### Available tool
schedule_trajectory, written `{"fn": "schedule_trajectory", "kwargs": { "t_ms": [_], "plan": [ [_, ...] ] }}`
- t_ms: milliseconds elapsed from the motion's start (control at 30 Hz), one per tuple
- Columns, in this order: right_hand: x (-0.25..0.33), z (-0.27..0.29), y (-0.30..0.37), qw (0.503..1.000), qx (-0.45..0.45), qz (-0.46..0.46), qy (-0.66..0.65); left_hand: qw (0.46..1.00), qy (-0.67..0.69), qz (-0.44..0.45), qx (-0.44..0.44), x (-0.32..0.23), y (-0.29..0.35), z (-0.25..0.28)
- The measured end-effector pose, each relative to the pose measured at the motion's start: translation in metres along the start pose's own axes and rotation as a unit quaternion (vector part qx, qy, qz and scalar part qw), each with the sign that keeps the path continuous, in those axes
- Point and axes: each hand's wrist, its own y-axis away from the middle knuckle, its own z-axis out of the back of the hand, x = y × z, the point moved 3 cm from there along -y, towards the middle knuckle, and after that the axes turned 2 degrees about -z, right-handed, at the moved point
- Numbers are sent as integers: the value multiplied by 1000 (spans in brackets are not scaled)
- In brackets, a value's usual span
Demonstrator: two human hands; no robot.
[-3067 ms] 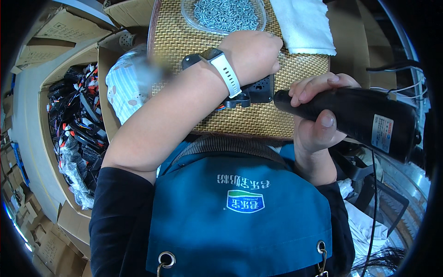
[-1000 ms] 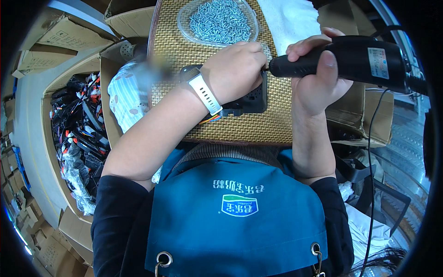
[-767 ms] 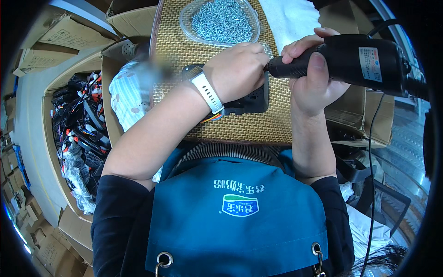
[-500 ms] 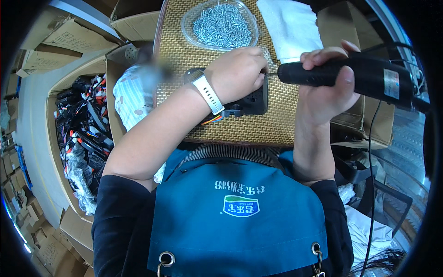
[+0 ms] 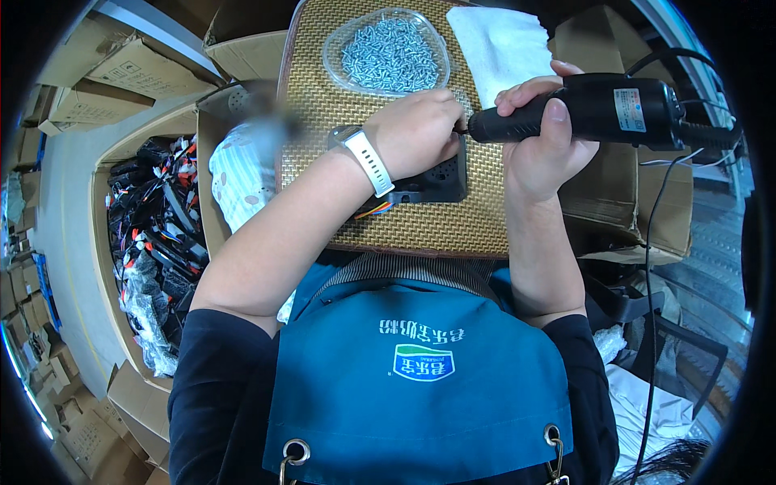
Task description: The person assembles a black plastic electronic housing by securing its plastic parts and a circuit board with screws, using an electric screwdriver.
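My right hand (image 5: 550, 145) is wrapped round a black corded electric screwdriver (image 5: 590, 111), held level with its tip pointing left. That tip meets the curled fingers of my left hand (image 5: 416, 133), at the right edge of a black plastic housing (image 5: 449, 179). My left hand is closed over the housing and steadies it on the woven tabletop (image 5: 420, 226). Whether a small screw sits between the left fingertips is hidden. Coloured wires (image 5: 375, 209) stick out from the housing's near side. A white-strapped watch (image 5: 368, 162) is on my left wrist.
A clear plastic tub (image 5: 330, 61) full of silver screws stands at the table's far side, beside a white cloth (image 5: 501, 50). On the left, a cardboard box (image 5: 101, 242) holds black wired parts. The screwdriver's cable (image 5: 649, 267) hangs down at the right, near another carton (image 5: 622, 194).
My right hand has moved the screwdriver left, bringing its tip up to my left fingers and the housing's edge. My left hand stays over the housing.
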Motion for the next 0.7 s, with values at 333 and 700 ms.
{"fn": "schedule_trajectory", "kwargs": {
  "t_ms": [333,700],
  "plan": [
    [-7,-9,-8,987,129,-20,88,999,-3,-37,-30,3,1,-1],
    [-1,-12,-8,992,49,-15,117,1000,-11,-22,-12,3,-2,-1]
  ]
}}
